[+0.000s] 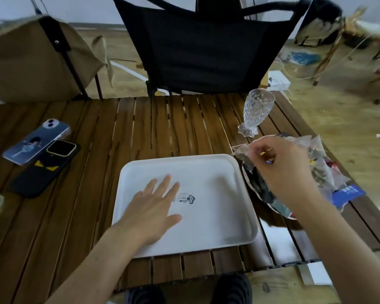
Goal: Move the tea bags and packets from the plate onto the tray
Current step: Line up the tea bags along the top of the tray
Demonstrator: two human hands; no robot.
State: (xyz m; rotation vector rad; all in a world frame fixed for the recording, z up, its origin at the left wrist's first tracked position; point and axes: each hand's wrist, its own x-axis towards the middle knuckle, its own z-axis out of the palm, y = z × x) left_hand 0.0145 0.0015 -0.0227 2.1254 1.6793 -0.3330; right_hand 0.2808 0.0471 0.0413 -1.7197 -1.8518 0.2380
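No legible text; small dark print on white tray [217, 172] and white marks on blue packet [346, 193], lower right, both unreadable.

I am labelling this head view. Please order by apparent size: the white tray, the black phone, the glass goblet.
1. white tray, clearly largest.
2. black phone.
3. glass goblet; it stands farther away, so its rank against the phone is unsure.

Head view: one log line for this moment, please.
left hand flat on tray | right hand pinching tea bag over plate
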